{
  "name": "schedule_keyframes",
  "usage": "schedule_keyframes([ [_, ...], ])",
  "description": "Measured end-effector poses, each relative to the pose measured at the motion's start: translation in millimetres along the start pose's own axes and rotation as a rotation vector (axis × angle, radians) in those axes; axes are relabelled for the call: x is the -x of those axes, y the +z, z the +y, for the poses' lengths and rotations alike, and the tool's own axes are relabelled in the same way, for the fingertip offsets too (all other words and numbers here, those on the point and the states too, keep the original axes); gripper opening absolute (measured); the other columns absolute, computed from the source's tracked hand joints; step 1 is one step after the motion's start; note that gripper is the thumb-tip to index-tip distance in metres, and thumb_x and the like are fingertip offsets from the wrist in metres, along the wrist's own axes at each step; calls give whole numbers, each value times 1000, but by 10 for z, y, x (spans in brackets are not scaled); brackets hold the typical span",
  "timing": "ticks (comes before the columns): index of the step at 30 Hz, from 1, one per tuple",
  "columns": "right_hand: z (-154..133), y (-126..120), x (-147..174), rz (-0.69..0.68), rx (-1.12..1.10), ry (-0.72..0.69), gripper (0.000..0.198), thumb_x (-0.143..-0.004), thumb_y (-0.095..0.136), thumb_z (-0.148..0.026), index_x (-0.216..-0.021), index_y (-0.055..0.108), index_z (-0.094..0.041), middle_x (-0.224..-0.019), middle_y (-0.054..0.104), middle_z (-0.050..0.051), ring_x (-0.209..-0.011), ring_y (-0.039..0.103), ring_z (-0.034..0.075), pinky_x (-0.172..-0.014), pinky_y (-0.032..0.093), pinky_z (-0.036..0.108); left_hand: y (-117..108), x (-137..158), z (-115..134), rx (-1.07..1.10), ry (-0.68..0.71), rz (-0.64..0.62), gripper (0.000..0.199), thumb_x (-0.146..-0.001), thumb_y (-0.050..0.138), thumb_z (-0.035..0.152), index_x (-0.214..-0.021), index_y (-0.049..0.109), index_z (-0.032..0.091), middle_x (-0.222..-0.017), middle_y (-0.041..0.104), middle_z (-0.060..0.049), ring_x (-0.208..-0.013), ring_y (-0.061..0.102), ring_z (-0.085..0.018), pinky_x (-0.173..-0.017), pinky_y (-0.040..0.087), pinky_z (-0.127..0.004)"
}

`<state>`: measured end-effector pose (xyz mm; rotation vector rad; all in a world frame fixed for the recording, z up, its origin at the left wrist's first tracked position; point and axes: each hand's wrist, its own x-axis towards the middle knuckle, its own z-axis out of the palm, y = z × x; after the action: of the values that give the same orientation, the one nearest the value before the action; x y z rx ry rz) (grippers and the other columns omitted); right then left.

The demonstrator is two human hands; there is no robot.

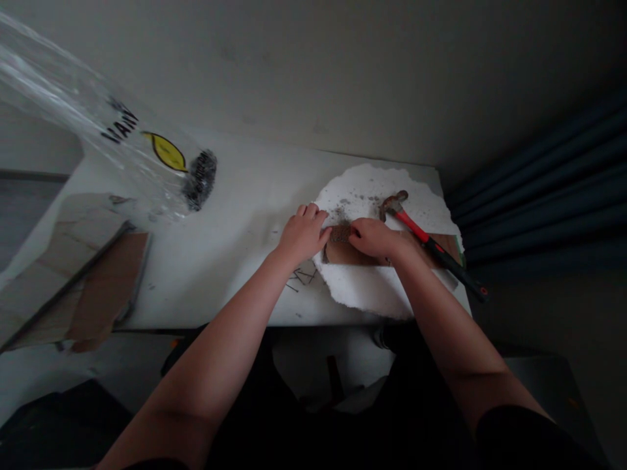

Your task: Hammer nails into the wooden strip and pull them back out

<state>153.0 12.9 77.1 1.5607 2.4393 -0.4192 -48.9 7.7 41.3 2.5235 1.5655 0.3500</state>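
A brown board [345, 256] lies on a ragged white sheet [367, 287] at the right of the white table. On its far edge sits a small rough-textured brown piece [339, 234], between my hands. My left hand [304, 232] rests by the board's left end, fingers spread and thumb tip touching the rough piece's side. The fingers of my right hand [371, 237] are curled in, closed at the right end of that piece. A claw hammer [416, 230] with a red and black handle lies across the sheet and board, right of my right hand. Several nails [302, 277] lie below my left hand.
At the left, clear plastic wrap [122, 130] with a yellow print stands over the table [235, 196]. Broken brown panels [108, 281] lean at the table's left front edge. A dark curtain [548, 170] hangs at the right, and a wall [313, 72] runs behind.
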Motion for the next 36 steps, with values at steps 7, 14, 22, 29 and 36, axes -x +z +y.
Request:
schedule_keyframes([
  [7,-51,15,-1,14,9,23,33,-96,43,-26,-107,70,-11,-115,72,19,-101,67,29,-82,46,34,2,4,3,-1,2,-3,38,-99,47,35,-127,59,13,-124,56,-17,-119,47,-31,-95,46,-42],
  [14,49,48,18,75,-126,2,19,-91,50,-23,-91,67,-16,-97,73,13,-86,63,22,-72,41,30,7,2,-7,-12,5,-1,38,-99,47,36,-126,59,14,-123,56,-17,-119,47,-31,-96,46,-42],
  [22,213,-9,102,149,-338,-123,19,-78,56,-11,-95,58,-18,-87,67,3,-74,57,16,-67,39,25,-33,15,16,-12,-3,-17,37,-99,46,35,-126,59,14,-125,56,-17,-119,47,-31,-95,46,-41],
  [29,166,-57,139,98,-313,-120,31,-78,58,-10,-108,56,-18,-89,69,3,-75,59,16,-66,38,25,-14,10,1,5,0,-9,36,-98,47,35,-126,59,15,-125,57,-16,-120,47,-31,-98,44,-42],
  [36,95,-14,102,68,-236,-105,38,-79,58,-11,-116,53,-19,-90,70,3,-74,60,16,-63,37,25,-25,13,14,-6,-5,-25,37,-99,45,35,-126,59,13,-127,56,-17,-121,46,-32,-98,44,-42],
])
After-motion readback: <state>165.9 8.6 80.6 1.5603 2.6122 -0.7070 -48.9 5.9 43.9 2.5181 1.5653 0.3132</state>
